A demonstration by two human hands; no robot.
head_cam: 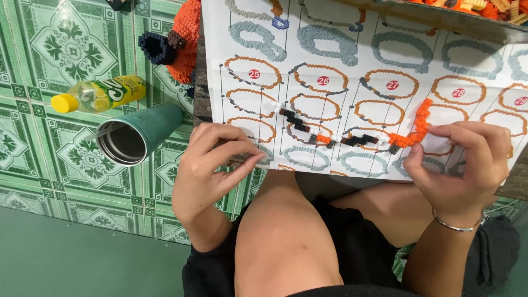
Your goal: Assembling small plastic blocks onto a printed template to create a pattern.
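while the right hand pinches the orange end of the brick chain on the instruction sheet at the worktop's near edge, the left hand pinches a small piece; i think joining it needs careful alignment.

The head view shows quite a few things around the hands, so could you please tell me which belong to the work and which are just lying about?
In use:
- chain of small bricks, orange, black and white, pinched by the right hand
- instruction sheet, under the chain
- left hand, at the sheet's edge

Lying about:
- yellow-capped bottle on the tiled floor
- green cup on its side
- orange brick model
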